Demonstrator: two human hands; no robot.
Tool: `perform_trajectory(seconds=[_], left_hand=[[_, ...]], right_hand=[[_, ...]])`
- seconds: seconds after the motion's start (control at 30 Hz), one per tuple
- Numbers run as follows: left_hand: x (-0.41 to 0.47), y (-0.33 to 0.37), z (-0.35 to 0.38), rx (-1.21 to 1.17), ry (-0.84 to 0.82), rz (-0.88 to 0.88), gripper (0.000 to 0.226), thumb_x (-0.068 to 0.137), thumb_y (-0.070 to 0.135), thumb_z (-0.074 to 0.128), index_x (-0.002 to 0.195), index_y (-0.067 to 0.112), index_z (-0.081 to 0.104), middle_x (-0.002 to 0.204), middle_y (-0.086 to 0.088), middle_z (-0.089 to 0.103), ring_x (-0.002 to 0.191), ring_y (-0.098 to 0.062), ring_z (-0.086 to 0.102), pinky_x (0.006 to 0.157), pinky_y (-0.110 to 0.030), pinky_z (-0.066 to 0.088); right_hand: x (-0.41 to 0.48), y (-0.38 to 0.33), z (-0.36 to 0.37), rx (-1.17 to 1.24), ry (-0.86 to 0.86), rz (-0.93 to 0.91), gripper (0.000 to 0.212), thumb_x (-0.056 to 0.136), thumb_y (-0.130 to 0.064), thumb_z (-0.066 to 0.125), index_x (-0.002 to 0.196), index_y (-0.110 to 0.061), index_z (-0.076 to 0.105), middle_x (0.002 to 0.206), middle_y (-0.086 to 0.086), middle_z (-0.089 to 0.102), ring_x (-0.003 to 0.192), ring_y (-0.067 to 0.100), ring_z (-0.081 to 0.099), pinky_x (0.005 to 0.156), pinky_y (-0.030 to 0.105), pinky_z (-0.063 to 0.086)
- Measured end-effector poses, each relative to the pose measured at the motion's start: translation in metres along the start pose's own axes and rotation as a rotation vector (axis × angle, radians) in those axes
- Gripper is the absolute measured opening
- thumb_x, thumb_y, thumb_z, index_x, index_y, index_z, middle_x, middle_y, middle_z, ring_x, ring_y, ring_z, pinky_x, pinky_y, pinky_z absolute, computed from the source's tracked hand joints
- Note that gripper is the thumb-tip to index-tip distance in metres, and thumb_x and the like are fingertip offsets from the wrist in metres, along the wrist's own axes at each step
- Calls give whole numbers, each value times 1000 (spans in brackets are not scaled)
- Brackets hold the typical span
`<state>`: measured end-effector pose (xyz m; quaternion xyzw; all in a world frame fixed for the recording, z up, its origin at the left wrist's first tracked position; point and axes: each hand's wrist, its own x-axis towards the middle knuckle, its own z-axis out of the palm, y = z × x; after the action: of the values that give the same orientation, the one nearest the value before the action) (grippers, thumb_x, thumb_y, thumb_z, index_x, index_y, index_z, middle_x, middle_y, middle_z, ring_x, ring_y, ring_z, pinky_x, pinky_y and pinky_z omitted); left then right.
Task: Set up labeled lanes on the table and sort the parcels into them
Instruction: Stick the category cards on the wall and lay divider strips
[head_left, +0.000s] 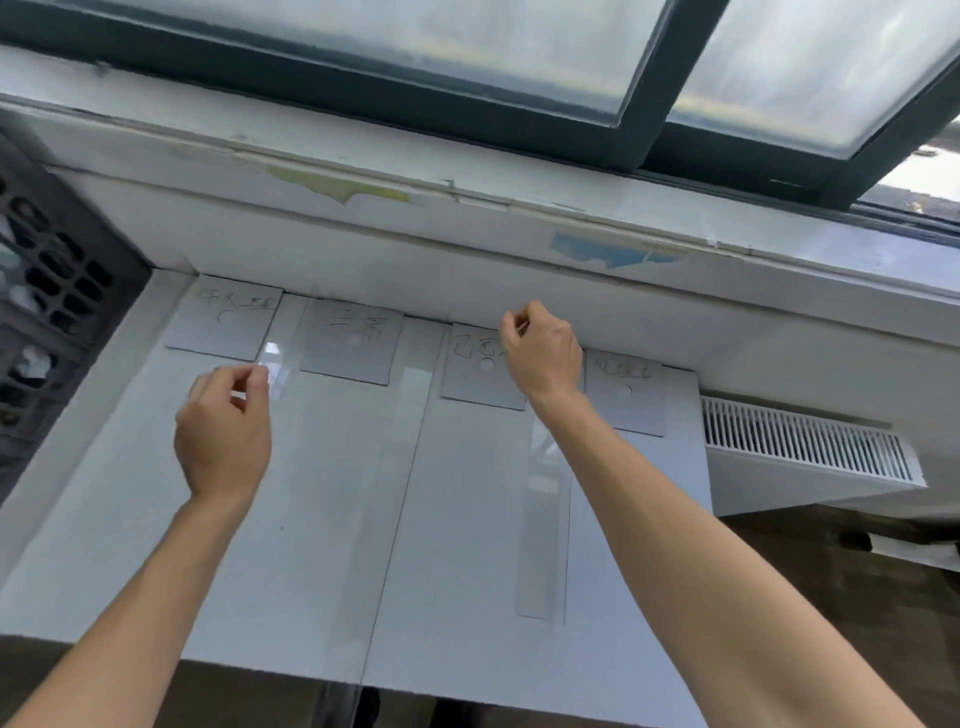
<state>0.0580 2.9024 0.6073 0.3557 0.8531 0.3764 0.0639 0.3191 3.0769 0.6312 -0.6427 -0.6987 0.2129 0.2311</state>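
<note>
Where the white tabletop (467, 571) meets the wall, four white rectangular label cards (226, 325) lie flat in a row. Each bears faint handwriting, unreadable, and a small round mark. One long strip of clear glossy tape (543, 519) runs lengthwise down the table between the third and fourth cards. Other strips are faint under glare, count uncertain.

Two bare hands, forearms reaching forward. The left hand (223, 431) is between the first and second cards, thumb and forefinger pinching a short clear tape piece (274, 366). The right hand (543, 358) is over the third card's far right corner, fingers curled, thumb against forefinger; cannot tell whether it grasps anything.

A white slatted radiator (805, 447) is right of the table, a dark-framed window (639, 119) above.
</note>
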Motion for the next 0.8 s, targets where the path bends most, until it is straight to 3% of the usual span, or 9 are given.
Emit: perform_trajectory(seconds=[0.1, 0.2, 0.3, 0.43, 0.57, 0.67, 0.8], left_hand=[[27, -46, -50, 10, 91, -92, 23, 100, 28, 53, 102, 11, 68, 99, -13, 66, 78, -21, 54, 70, -34, 39], [37, -92, -89, 42, 117, -136, 22, 100, 25, 55, 102, 7, 69, 96, -15, 66, 80, -26, 56, 70, -35, 41], [42, -147, -113, 114, 39, -235, 26, 100, 25, 56, 110, 5, 69, 104, -18, 65, 89, -32, 60, 74, -39, 47], [37, -207, -126, 231, -124, -338, 37, 99, 23, 58, 129, 2, 61, 126, -20, 59, 115, -38, 56, 90, -47, 50], [33, -241, -129, 318, -213, -352, 38, 98, 22, 59, 133, 6, 58, 129, -18, 59, 121, -38, 50, 90, -49, 49], [34, -253, -128, 340, -241, -362, 33, 101, 23, 53, 130, 8, 62, 127, -13, 64, 118, -33, 56, 87, -45, 51], [42, -259, -126, 340, -219, -319, 28, 104, 22, 46, 102, 9, 70, 99, -9, 71, 92, -27, 64, 68, -36, 51]], right_hand=[[-7, -65, 42, -48, -150, -44, 28, 98, -32, 53, 94, -7, 66, 92, 12, 71, 86, 34, 65, 71, 38, 51], [-20, -135, 94, -119, -350, -105, 22, 94, -27, 54, 89, -8, 65, 93, 11, 69, 89, 32, 63, 66, 33, 41], [-41, -204, 148, -139, -478, -199, 21, 87, -16, 55, 69, -6, 57, 73, 14, 63, 78, 36, 59, 57, 33, 36], [-70, -274, 217, -151, -567, -278, 22, 89, -14, 57, 87, 3, 69, 88, 20, 72, 83, 38, 67, 65, 40, 54], [-89, -311, 279, -145, -619, -258, 29, 91, -21, 58, 69, -3, 52, 72, 17, 61, 65, 32, 55, 57, 33, 39], [-95, -323, 317, -155, -647, -181, 38, 94, -32, 56, 65, -12, 42, 60, 5, 47, 59, 28, 46, 51, 28, 31], [-98, -335, 349, -177, -648, -116, 41, 96, -42, 55, 71, -12, 44, 65, 0, 47, 64, 24, 48, 52, 28, 29]])
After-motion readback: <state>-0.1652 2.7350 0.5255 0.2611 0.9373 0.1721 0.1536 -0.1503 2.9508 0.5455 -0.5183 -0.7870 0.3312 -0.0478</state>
